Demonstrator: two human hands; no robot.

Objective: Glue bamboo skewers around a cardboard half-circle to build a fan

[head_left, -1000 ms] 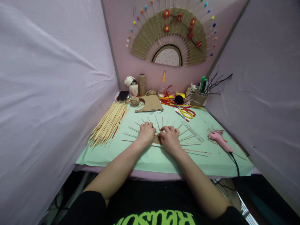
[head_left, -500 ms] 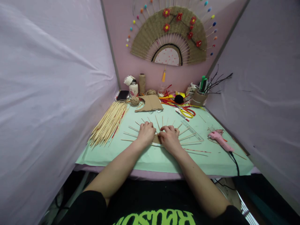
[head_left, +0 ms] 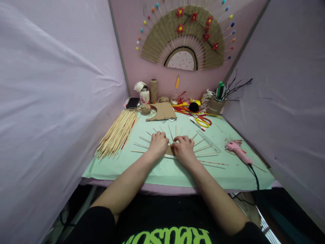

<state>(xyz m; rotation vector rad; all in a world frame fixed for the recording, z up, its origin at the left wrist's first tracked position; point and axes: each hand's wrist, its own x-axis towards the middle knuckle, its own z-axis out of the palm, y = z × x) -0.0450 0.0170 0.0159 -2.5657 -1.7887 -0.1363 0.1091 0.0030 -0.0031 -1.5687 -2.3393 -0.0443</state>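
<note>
On the mint-green cloth lies a half-round piece of cardboard [head_left: 169, 151] with thin wooden sticks [head_left: 141, 145] spread from it like a fan. My left hand [head_left: 158, 143] presses on its left part, fingers curled and closed; what they pinch is hidden. Close beside it, my right hand [head_left: 183, 147] is closed over the right part, its fingertips at the foot of an upward-pointing wooden stick [head_left: 170, 133]. The hands are a small gap apart, and both cover much of the cardboard.
A pile of sticks [head_left: 118, 135] lies at left. On the right are a clear ruler [head_left: 208, 141] and a pink glue gun [head_left: 238, 152] with its cord. Behind are a cut cardboard sheet [head_left: 164, 112], yellow-handled scissors [head_left: 202, 122], twine [head_left: 145, 108] and a bottle [head_left: 144, 96]. A decorated fan [head_left: 152, 45] hangs above.
</note>
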